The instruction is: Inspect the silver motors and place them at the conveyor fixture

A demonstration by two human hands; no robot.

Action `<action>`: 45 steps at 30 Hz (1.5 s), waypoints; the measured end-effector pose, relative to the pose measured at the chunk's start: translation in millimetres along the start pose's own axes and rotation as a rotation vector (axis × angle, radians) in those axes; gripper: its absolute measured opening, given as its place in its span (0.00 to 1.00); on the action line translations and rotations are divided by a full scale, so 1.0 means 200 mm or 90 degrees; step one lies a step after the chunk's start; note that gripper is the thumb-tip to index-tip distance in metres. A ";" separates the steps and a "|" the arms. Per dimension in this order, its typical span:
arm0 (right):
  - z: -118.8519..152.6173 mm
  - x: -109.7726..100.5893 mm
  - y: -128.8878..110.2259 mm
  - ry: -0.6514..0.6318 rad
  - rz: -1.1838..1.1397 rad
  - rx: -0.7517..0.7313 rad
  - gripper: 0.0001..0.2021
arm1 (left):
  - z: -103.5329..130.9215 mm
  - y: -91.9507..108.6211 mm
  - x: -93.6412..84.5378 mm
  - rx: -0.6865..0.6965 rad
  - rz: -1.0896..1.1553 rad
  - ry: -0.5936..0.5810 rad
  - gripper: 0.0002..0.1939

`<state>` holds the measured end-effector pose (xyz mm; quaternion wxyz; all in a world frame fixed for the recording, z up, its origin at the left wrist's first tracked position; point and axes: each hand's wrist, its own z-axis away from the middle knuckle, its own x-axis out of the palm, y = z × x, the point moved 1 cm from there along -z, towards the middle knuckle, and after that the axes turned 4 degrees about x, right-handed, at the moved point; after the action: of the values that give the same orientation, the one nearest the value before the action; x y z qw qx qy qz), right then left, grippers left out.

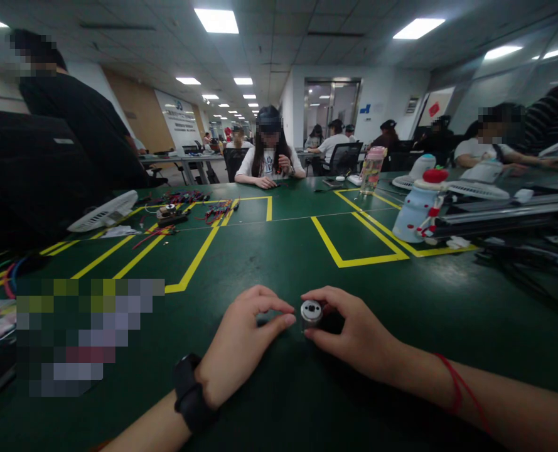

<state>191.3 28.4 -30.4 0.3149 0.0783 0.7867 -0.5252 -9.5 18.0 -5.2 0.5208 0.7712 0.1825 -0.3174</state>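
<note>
A small round silver metal part (311,312) with a dark centre stands on the green table (279,251) in front of me. My right hand (354,336) grips it between thumb and fingers from the right. My left hand (243,342), with a black watch on the wrist, rests just left of the part; its thumb and forefinger are pinched together, their tips close to the part, and I cannot tell whether they touch it or hold anything.
Yellow tape lines mark boxes on the table. A white fan (103,211) and coloured wires (184,207) lie far left. A white bottle with a red cap (420,207) and black rails (504,220) stand at right. A person (269,150) sits across; others sit around.
</note>
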 end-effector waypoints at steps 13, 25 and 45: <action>0.05 -0.60 0.26 0.222 0.227 0.260 0.28 | 0.13 -0.15 -0.23 -0.124 -0.010 0.011 0.15; 0.26 -1.18 0.68 0.502 0.739 0.375 0.37 | 0.23 -0.32 -0.30 -0.257 0.051 0.066 0.18; 0.02 -0.85 0.26 0.326 0.502 0.136 0.17 | 0.24 -0.29 -0.28 -0.216 0.032 0.005 0.18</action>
<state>351.1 82.7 26.9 0.2768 0.5295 0.6906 -0.4075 -100.2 -0.4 -18.7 0.6506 0.6777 0.2164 -0.2658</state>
